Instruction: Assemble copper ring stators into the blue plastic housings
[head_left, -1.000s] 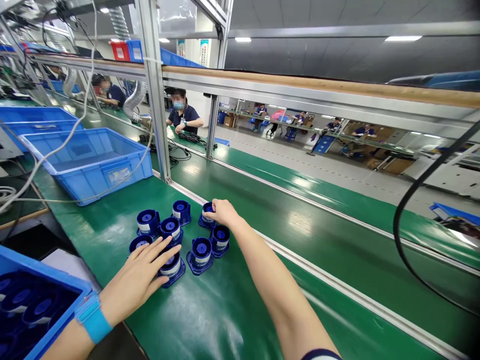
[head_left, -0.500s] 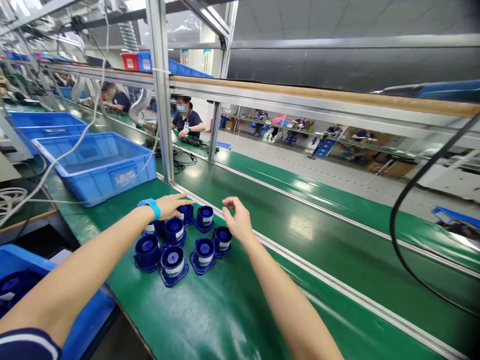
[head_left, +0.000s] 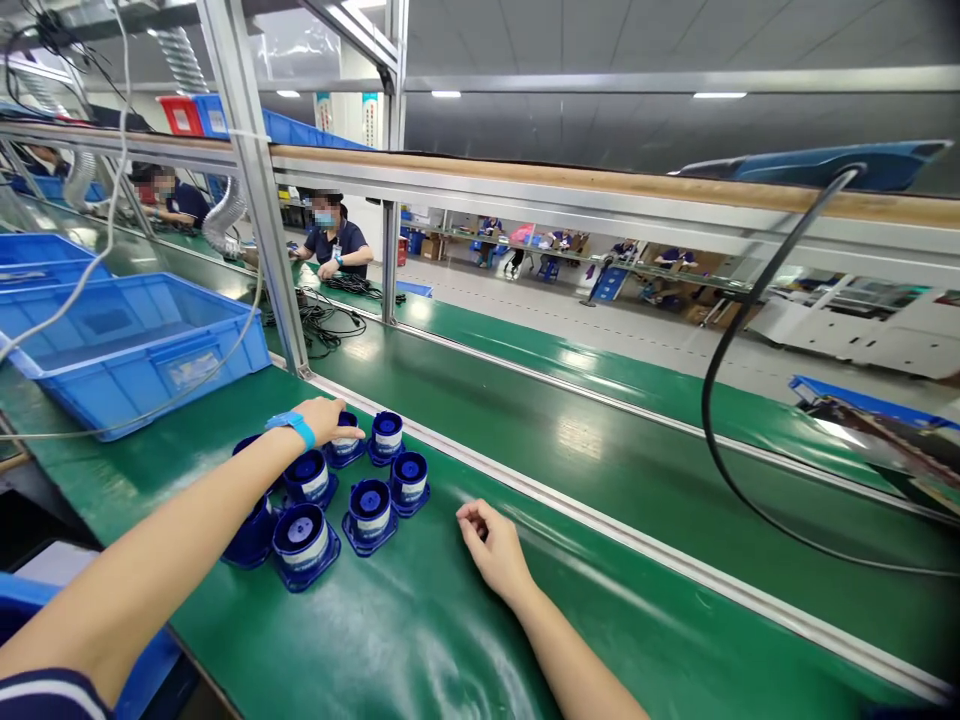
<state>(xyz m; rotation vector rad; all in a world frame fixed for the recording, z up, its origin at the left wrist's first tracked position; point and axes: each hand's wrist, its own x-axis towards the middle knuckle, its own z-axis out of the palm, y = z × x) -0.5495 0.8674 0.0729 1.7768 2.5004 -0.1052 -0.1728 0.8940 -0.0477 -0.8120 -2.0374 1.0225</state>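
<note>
- We see the blue round units (head_left: 300,548) standing upright on square bases, which presumably keep them steady on the green surface (head_left: 420,640); their close grouping suggests easy reach.
- We find the left hand (head_left: 321,420) at the rear unit (head_left: 348,447), beside the metal rail (head_left: 465,451), fingers about its rim; we cannot tell whether they grip.
- We note the right hand (head_left: 496,552) loosely curled, holding nothing, apart from the group; the nearest unit (head_left: 410,484) lies to its left.

Blue housing (head_left: 242,442) mostly behind left forearm (head_left: 180,525)
</note>
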